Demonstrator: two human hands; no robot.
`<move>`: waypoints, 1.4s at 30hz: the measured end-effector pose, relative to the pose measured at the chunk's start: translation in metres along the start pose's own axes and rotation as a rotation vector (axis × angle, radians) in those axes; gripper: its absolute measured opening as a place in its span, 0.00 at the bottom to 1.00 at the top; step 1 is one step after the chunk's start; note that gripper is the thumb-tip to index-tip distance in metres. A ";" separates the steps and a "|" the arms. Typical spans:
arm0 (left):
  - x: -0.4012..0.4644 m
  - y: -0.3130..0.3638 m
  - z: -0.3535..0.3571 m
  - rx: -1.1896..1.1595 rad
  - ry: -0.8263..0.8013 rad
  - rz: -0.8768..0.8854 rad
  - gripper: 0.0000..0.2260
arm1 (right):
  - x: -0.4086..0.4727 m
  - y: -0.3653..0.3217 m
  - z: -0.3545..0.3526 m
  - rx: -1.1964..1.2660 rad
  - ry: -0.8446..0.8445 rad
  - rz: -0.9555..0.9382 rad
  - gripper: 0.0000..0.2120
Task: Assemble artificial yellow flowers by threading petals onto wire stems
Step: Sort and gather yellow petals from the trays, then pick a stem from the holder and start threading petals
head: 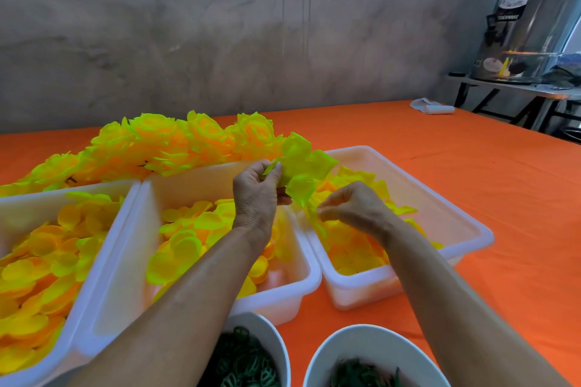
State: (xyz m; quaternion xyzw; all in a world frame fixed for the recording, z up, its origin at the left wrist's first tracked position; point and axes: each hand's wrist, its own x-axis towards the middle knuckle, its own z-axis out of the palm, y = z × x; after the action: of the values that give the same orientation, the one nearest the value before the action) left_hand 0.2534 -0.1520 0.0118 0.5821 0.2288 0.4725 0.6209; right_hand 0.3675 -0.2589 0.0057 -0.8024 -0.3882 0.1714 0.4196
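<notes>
My left hand pinches a cluster of yellow-green petals and holds it above the trays. My right hand hovers just to its right over the right tray, fingertips pinched together; whether it holds a thin wire or petal I cannot tell. Three white trays sit side by side: the left tray, the middle tray and the right one, each holding loose yellow petals. A pile of finished yellow flowers lies behind the trays.
Two white bowls with dark green plastic parts stand at the near edge, the left bowl and the right bowl. An orange cloth covers the table. A metal urn stands on a stand at the far right. A white roll lies far back.
</notes>
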 end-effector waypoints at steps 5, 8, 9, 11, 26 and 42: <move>-0.001 0.000 0.000 -0.007 -0.011 0.013 0.07 | 0.001 -0.005 -0.003 0.074 0.301 -0.124 0.06; -0.001 0.000 -0.001 0.017 -0.015 0.024 0.07 | -0.003 -0.014 -0.006 0.425 0.285 -0.206 0.15; -0.001 -0.001 -0.001 0.031 -0.022 0.029 0.07 | -0.004 -0.015 -0.007 0.500 0.215 -0.219 0.20; -0.001 -0.002 -0.002 0.065 -0.041 0.042 0.07 | -0.005 -0.014 -0.006 0.524 0.083 -0.207 0.24; -0.003 -0.006 -0.001 0.206 -0.135 0.057 0.11 | 0.014 0.009 -0.010 0.505 0.671 0.043 0.10; 0.004 0.004 -0.014 0.245 -0.018 0.107 0.08 | 0.010 0.011 -0.012 -0.072 0.639 0.286 0.20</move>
State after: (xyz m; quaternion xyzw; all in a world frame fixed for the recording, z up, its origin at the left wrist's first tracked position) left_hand 0.2426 -0.1418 0.0135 0.6690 0.2478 0.4685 0.5211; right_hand 0.3865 -0.2616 0.0045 -0.8759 -0.1266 -0.0452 0.4633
